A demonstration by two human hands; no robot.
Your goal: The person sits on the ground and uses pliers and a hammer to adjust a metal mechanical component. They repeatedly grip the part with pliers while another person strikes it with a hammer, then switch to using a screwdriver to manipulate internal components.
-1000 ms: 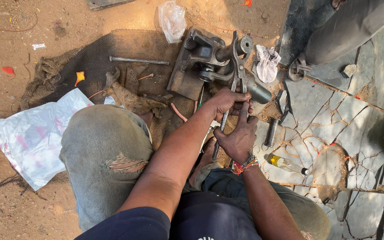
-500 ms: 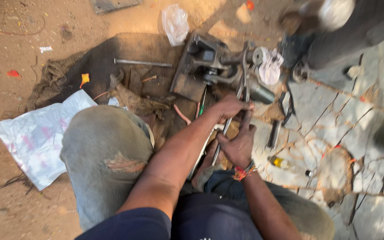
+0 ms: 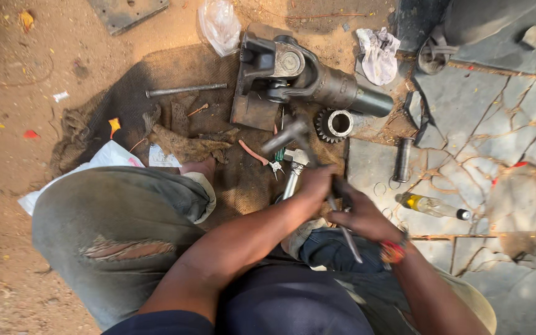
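Both hands meet just above the lap: the left hand point(image 3: 313, 186) is closed round a thin dark metal rod-like tool point(image 3: 340, 218), and the right hand point(image 3: 362, 214) grips the same tool lower down, its tip slanting toward the knee. The tool's upper end is blurred — its kind cannot be told. Just beyond the left hand lies a silver-handled hammer point(image 3: 293, 170) on the brown sacking mat point(image 3: 156, 77). Farther out sits a heavy grey steel universal-joint shaft point(image 3: 308, 77), with a toothed steel gear ring point(image 3: 335, 123) near its body. Right of the hands, on cracked stone paving point(image 3: 466, 118), lie a short dark metal cylinder point(image 3: 402, 159) and a small clear plastic bottle with yellow liquid point(image 3: 430, 205) — bare stone lies between them. Left of the arms the bent knee in torn grey trousers point(image 3: 113, 236) crowds the ground.
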